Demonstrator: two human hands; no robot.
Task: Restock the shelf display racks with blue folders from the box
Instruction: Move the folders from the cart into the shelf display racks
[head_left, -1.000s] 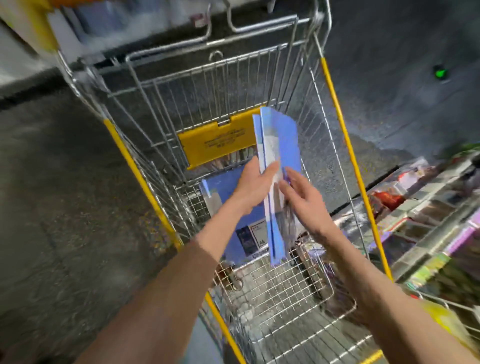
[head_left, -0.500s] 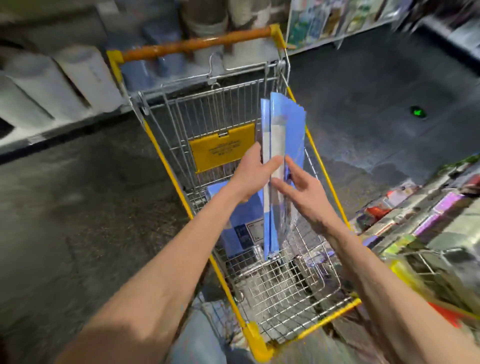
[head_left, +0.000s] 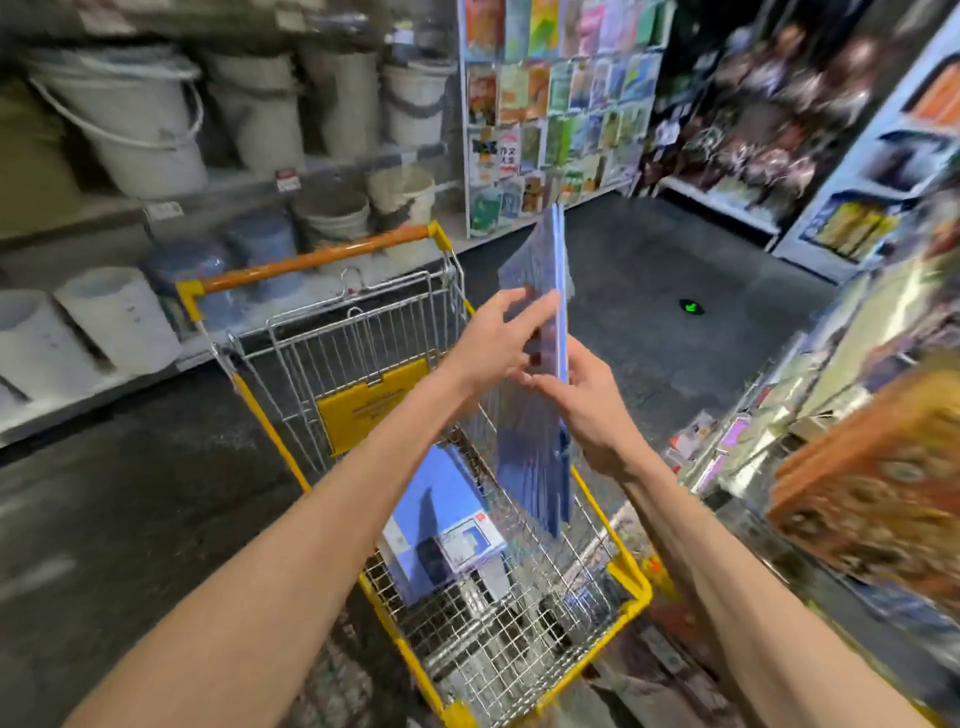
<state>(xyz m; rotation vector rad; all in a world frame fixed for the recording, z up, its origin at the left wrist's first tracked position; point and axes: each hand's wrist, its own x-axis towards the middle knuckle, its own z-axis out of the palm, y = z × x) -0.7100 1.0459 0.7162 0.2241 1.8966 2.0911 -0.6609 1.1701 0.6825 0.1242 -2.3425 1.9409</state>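
Together, fingers (head_left: 537, 307) of left hand (head_left: 496, 345) and right hand (head_left: 589, 410) pinch upright blue folders (head_left: 537, 467).

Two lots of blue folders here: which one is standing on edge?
The stack held between the left hand and right hand, upright over the cart. The other pack lies flat in the cart, white label showing.
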